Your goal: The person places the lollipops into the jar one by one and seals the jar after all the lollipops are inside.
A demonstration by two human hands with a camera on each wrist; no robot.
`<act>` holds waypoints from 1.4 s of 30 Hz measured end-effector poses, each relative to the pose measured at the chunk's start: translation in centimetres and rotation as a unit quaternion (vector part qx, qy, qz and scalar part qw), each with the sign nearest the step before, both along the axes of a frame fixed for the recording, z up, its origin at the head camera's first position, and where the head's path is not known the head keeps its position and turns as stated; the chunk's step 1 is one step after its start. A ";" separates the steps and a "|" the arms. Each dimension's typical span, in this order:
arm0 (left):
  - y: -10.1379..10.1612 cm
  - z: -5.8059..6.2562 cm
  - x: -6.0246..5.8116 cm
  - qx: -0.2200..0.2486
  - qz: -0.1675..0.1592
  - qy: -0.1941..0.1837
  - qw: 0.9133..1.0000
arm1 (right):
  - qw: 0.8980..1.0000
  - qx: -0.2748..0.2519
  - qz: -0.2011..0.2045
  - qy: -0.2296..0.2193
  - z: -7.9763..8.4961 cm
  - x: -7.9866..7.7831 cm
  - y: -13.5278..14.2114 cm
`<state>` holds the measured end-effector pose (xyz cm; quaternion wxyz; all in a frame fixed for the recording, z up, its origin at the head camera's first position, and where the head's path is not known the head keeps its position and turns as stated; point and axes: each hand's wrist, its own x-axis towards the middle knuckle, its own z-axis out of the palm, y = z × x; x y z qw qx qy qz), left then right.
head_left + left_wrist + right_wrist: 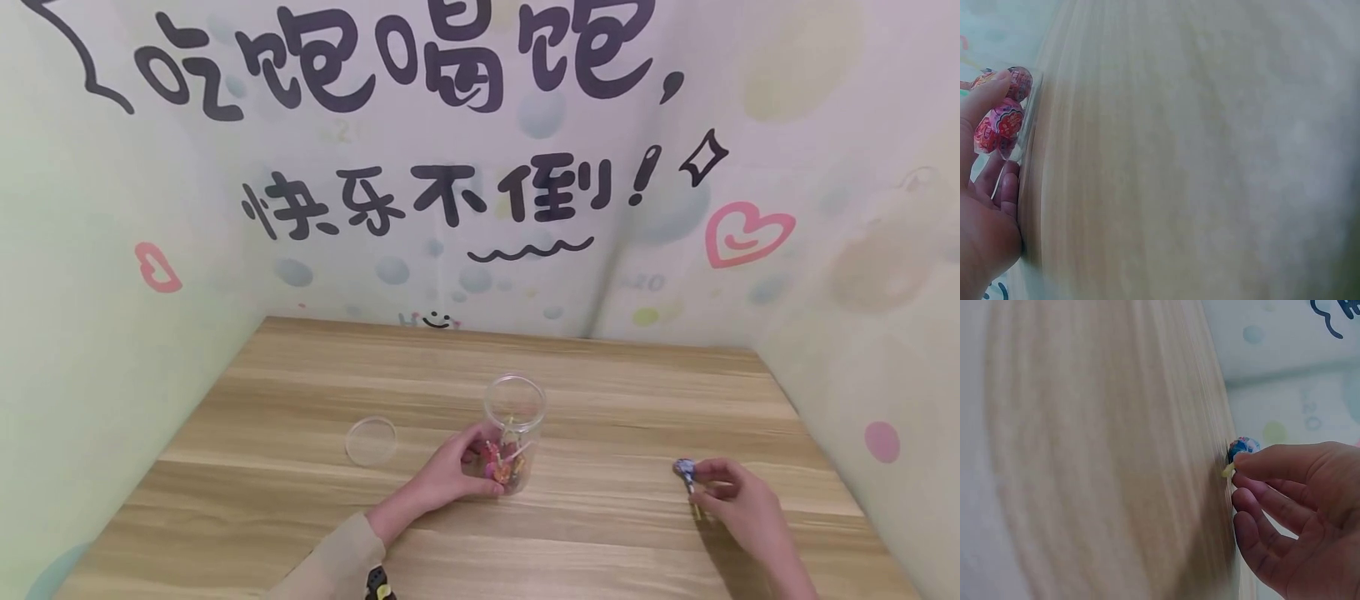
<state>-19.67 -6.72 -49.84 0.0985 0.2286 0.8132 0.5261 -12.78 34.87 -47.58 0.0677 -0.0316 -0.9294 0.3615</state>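
Observation:
A clear plastic jar (pixel 516 417) stands upright and uncovered on the table, with several wrapped lollipops (pixel 504 468) low inside. My left hand (pixel 448 473) grips the jar near its base from the left, thumb in front. In the left wrist view, red and pink lollipop heads (pixel 1007 117) show beside the thumb. Off to the right, my right hand (pixel 742 500) pinches a blue-wrapped lollipop (pixel 685 469) between thumb and fingers, close over the tabletop. Its blue head (pixel 1244 445) and a bit of pale yellow stick show past the thumb in the right wrist view.
A round clear lid (pixel 371 441) lies flat on the wooden table (pixel 300 375), left of the jar. Printed wall panels (pixel 420 275) stand along the table's back and both sides.

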 end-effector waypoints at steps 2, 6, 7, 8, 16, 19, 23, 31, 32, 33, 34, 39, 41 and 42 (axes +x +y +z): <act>0.0 0.1 0.0 0.000 0.000 -0.001 1.000 | 1.000 -0.001 0.010 0.012 -0.1 -0.2 -0.1; 0.0 0.2 -0.1 0.003 -0.001 -0.001 1.000 | 0.999 0.005 0.031 0.011 0.0 -0.7 -0.2; 0.0 0.2 -0.1 0.003 -0.001 -0.002 1.000 | 0.999 0.011 0.036 0.007 0.1 -0.9 -0.2; 0.0 0.2 -0.1 0.005 0.000 -0.003 1.000 | 0.999 0.017 0.041 0.002 0.2 -1.1 -0.2; 0.0 0.2 0.0 0.000 -0.001 -0.007 1.000 | 0.993 0.093 0.075 -0.013 0.7 -2.3 -0.9; 0.0 0.2 0.0 0.000 -0.001 -0.007 1.000 | 0.988 0.121 0.091 -0.008 0.8 -2.7 -1.2; -0.1 0.1 0.1 -0.001 0.000 -0.005 1.000 | 0.979 0.159 0.123 0.004 1.2 -3.2 -1.5; 0.0 0.0 0.2 -0.002 -0.001 0.002 1.000 | 0.961 0.204 0.188 0.001 2.1 -4.8 -1.9; 0.0 0.0 0.2 -0.002 -0.001 0.001 1.000 | 0.959 0.203 0.197 -0.004 2.3 -5.0 -1.9; 0.0 0.0 0.2 -0.002 0.000 0.000 1.000 | 0.957 0.203 0.206 -0.010 2.4 -5.2 -2.0; 0.0 0.0 0.2 -0.002 0.000 0.000 1.000 | 0.955 0.203 0.216 -0.014 2.5 -5.4 -2.1; 0.0 0.1 0.2 -0.002 0.001 -0.004 1.000 | 0.944 0.193 0.267 -0.011 2.8 -6.4 -2.6; 0.0 0.1 0.2 -0.002 0.001 -0.005 1.000 | 0.941 0.179 0.286 -0.008 2.9 -6.8 -2.7; 0.0 0.1 0.2 -0.003 0.001 -0.005 1.000 | 0.940 0.172 0.295 -0.010 2.9 -7.0 -2.7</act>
